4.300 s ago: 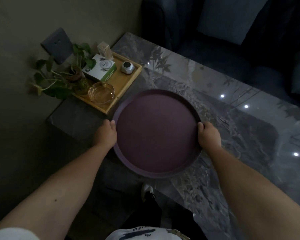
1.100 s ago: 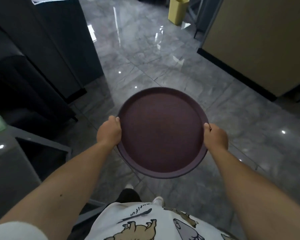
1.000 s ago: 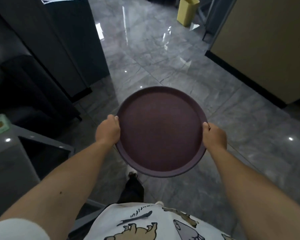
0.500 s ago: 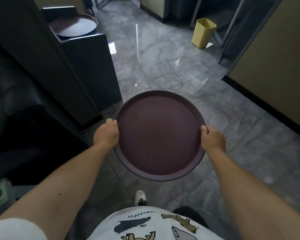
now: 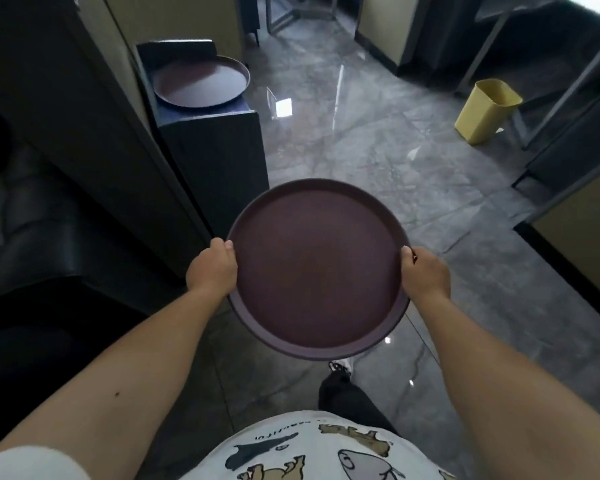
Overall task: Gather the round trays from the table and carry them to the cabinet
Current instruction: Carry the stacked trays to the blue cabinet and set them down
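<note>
I hold a round dark purple-brown tray point(image 5: 317, 268) level in front of my chest, above the floor. My left hand point(image 5: 211, 270) grips its left rim and my right hand point(image 5: 425, 273) grips its right rim. Another round tray point(image 5: 201, 81) of the same colour lies flat on top of a low dark cabinet point(image 5: 219, 147) ahead and to the left, beyond the held tray.
A dark sofa point(image 5: 32, 237) fills the left side and a tall dark panel point(image 5: 94, 133) stands between it and the cabinet. Glossy grey marble floor point(image 5: 378, 133) stretches ahead. A yellow bin point(image 5: 485, 110) stands at the right by dark furniture legs.
The table has gone from view and I have walked onto the floor with the tray in both hands. The cabinet with the other tray has come closer and nearer the centre.
</note>
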`<state>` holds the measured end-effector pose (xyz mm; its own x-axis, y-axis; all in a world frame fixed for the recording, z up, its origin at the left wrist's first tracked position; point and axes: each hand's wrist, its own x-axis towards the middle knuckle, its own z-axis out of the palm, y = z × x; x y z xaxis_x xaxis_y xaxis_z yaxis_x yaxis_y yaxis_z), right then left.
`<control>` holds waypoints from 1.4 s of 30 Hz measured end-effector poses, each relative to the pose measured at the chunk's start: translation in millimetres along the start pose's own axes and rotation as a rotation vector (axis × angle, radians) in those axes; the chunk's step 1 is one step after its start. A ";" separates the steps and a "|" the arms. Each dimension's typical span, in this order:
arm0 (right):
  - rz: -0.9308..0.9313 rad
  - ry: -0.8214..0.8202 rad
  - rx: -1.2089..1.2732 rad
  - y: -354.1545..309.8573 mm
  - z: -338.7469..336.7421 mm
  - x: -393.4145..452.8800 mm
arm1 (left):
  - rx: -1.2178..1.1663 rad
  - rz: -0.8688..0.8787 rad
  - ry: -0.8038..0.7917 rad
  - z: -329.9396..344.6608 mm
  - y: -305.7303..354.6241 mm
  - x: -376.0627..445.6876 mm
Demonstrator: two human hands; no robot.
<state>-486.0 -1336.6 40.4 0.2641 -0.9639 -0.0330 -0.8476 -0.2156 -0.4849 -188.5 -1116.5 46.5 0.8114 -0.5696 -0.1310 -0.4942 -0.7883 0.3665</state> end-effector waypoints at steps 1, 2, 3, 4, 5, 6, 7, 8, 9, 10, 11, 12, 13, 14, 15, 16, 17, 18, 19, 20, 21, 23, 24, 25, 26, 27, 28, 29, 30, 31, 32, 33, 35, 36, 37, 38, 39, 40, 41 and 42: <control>-0.025 -0.020 -0.008 -6.5 1.1 24.0 | 0.002 -0.030 0.008 -0.5 8.1 13.3; -0.045 -0.043 -0.016 -13.5 0.4 49.1 | -0.002 -0.064 0.016 -1.3 17.1 26.2; -0.066 -0.063 -0.023 -22.0 -1.5 74.5 | -0.011 -0.096 0.024 -2.7 26.6 38.7; -0.091 -0.075 -0.031 -30.8 -3.9 98.7 | -0.024 -0.120 0.032 -4.2 36.3 49.9; -0.117 -0.077 -0.041 -38.8 -6.4 121.0 | -0.036 -0.137 0.042 -5.1 44.9 60.3; -0.145 -0.075 -0.053 -46.9 -8.5 142.0 | -0.051 -0.156 0.050 -6.1 53.1 71.0; -0.174 -0.073 -0.063 -54.8 -9.7 160.9 | -0.067 -0.176 0.057 -7.6 60.2 81.3; -0.199 -0.072 -0.066 -62.7 -9.9 177.7 | -0.081 -0.193 0.065 -9.3 66.1 92.1; -0.215 -0.075 -0.061 -70.9 -9.0 193.0 | -0.094 -0.206 0.075 -11.4 71.2 103.3; -0.224 -0.081 -0.057 -79.0 -7.3 207.6 | -0.107 -0.218 0.086 -13.5 75.5 115.2; -0.232 -0.086 -0.056 -87.2 -5.0 222.0 | -0.117 -0.228 0.096 -15.3 78.4 127.4; -0.241 -0.089 -0.060 -95.7 -1.9 236.0 | -0.125 -0.237 0.104 -16.7 80.5 140.0; -0.252 -0.094 -0.064 -105.0 1.7 249.6 | -0.132 -0.246 0.109 -17.6 81.7 152.7; -0.265 -0.097 -0.066 -114.8 5.6 263.0 | -0.136 -0.255 0.114 -18.0 82.3 166.0; -0.279 -0.097 -0.065 -125.1 9.6 276.9 | -0.139 -0.265 0.121 -18.0 82.3 180.1; -0.295 -0.093 -0.062 -136.3 14.3 290.7 | -0.140 -0.273 0.131 -18.2 82.0 195.1; -0.305 -0.090 -0.059 -147.7 19.6 304.1 | -0.140 -0.279 0.141 -18.5 80.7 210.4; -0.310 -0.090 -0.056 -159.3 25.6 317.3 | -0.145 -0.283 0.153 -18.5 79.0 226.8; -0.314 -0.092 -0.056 -171.3 32.4 330.5 | -0.153 -0.285 0.165 -19.1 76.3 244.0; -0.320 -0.094 -0.054 -183.6 39.6 343.0 | -0.160 -0.283 0.176 -20.7 73.2 262.0; -0.326 -0.095 -0.052 -196.5 47.0 355.6 | -0.162 -0.281 0.182 -23.6 69.9 281.0; -0.329 -0.095 -0.050 -224.0 60.9 381.5 | -0.152 -0.280 0.186 -33.6 64.0 321.7; -0.331 -0.092 -0.047 -238.1 67.3 394.2 | -0.141 -0.278 0.184 -40.1 61.1 342.2; -0.334 -0.086 -0.041 -252.2 73.2 405.8 | -0.132 -0.274 0.178 -47.8 58.4 361.7; -0.335 -0.081 -0.031 -266.3 79.1 416.9 | -0.128 -0.272 0.171 -55.3 55.9 380.7; -0.336 -0.078 -0.021 -280.8 84.9 427.7 | -0.126 -0.274 0.165 -62.8 53.6 399.1; -0.335 -0.077 -0.014 -294.9 91.0 437.7 | -0.122 -0.281 0.162 -69.4 50.8 416.1; -0.336 -0.078 -0.010 -307.8 97.2 447.3 | -0.118 -0.294 0.160 -74.1 47.2 430.4; -0.337 -0.081 -0.013 -319.7 103.2 456.6 | -0.119 -0.307 0.156 -77.4 43.8 443.4; -0.342 -0.089 -0.017 -330.9 109.1 466.0 | -0.127 -0.317 0.153 -79.5 40.3 454.9; -0.348 -0.099 -0.017 -341.4 115.4 475.2 | -0.138 -0.325 0.154 -80.9 36.9 465.7; -0.357 -0.109 -0.014 -352.5 122.1 484.5 | -0.148 -0.336 0.159 -82.2 33.5 476.6; -0.384 -0.123 -0.020 -374.2 135.9 502.5 | -0.155 -0.361 0.167 -85.3 26.4 496.9; -0.400 -0.131 -0.026 -384.6 143.2 511.8 | -0.152 -0.371 0.169 -86.3 22.7 507.0; -0.414 -0.142 -0.027 -394.3 150.4 521.4 | -0.143 -0.379 0.174 -87.0 19.8 516.8; -0.427 -0.154 -0.027 -404.1 157.6 531.7 | -0.132 -0.389 0.182 -87.9 17.3 526.3; -0.438 -0.167 -0.029 -414.4 164.4 542.9 | -0.125 -0.405 0.192 -89.1 15.7 535.6; -0.453 -0.178 -0.033 -424.8 171.8 554.9 | -0.121 -0.426 0.200 -89.7 14.1 545.3; -0.473 -0.189 -0.036 -435.9 179.7 567.1 | -0.120 -0.450 0.207 -89.6 12.5 555.1; -0.498 -0.201 -0.039 -447.5 188.4 579.7 | -0.123 -0.476 0.214 -89.3 10.7 564.8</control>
<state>133.1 -1769.5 73.6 0.7179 -0.6957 0.0245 -0.6130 -0.6484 -0.4514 292.3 -1425.9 58.8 0.9887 -0.0857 -0.1234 -0.0263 -0.9074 0.4195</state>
